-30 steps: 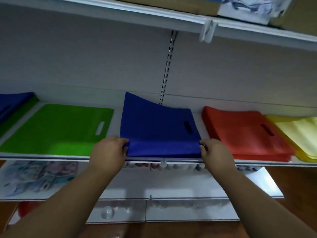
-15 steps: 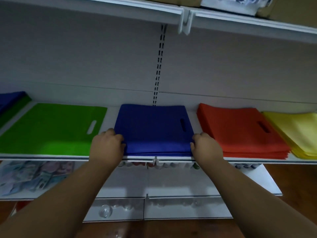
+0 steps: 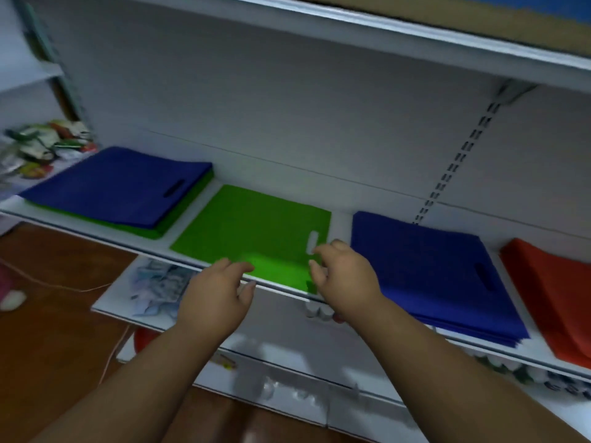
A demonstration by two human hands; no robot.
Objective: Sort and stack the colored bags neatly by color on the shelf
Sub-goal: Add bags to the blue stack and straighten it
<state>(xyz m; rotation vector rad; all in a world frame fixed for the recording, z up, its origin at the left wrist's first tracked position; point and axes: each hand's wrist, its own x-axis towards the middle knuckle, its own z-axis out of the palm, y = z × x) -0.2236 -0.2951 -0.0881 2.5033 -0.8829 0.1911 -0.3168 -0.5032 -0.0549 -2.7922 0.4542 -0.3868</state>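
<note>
A white store shelf [image 3: 323, 219] runs slantwise across the view, and two bare forearms reach up to it from the bottom edge. The left hand [image 3: 214, 295] hovers at the shelf's front lip with its fingers loosely spread and relaxed, holding nothing. The right hand [image 3: 343, 276] is just beside it, fingers gently curled but apart, also holding nothing; its fingertips sit over the near right corner of a single green bag [image 3: 252, 238], though motion blur makes it unclear whether they touch the fabric.

The green bag lies flat directly beyond both hands, with its white cut-out handle slot [image 3: 312, 243] just above the right hand's fingers. To the right of the right hand is a neat stack of blue bags [image 3: 428, 270], partly hidden by the right forearm at its near corner. Farther right, a red stack [image 3: 550, 286] is cut off by the frame edge. Beyond and to the left of the left hand, a mixed pile [image 3: 121, 190] shows blue bags on top with green bags underneath; only their edges peek out.

At far left, blurred colourful packets [image 3: 44, 148] cannot be identified. Below the hands, a lower shelf [image 3: 124, 302] holds printed items too smeared to make out. The upper shelf [image 3: 383, 33] is cropped at the top.
</note>
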